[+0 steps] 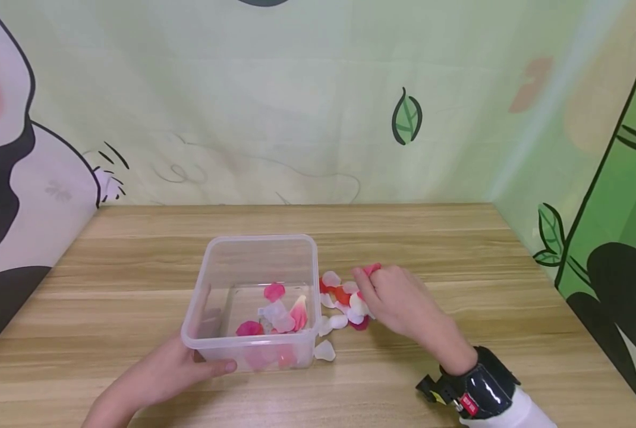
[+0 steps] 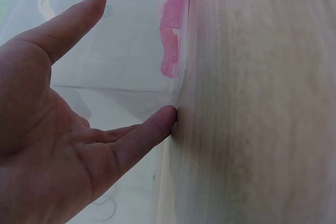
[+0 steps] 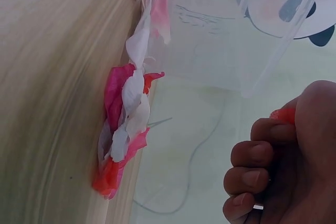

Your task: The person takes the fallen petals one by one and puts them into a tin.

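Left hand (image 1: 168,371), fingers spread, steadies the tub (image 1: 254,297); right hand (image 1: 398,303) pinches a petal (image 1: 372,268) beside it, over the pile (image 1: 342,306).

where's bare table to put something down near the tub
Bare wood lies behind the clear tub up to the wall, left of it, and on the table right of the right hand. It is crowded between tub and right hand, where loose petals lie; the left hand blocks the tub's near corner.

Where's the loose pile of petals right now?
In the head view, the petal pile lies on the table, just right of the clear box, under the right hand.
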Available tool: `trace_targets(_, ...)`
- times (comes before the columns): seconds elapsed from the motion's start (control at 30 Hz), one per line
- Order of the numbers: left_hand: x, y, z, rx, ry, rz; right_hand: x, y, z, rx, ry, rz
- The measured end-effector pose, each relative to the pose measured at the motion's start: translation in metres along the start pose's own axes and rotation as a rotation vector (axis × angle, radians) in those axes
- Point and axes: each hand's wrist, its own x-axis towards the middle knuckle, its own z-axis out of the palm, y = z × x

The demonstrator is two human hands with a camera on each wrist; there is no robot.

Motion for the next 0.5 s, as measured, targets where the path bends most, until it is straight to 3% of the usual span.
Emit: trace_targets(0.5,-0.0008,-0.0013,0.0012,-0.007,-0.005,0.009,0.0016,0.0012,0.0014,-0.058,-0.106,-0.04)
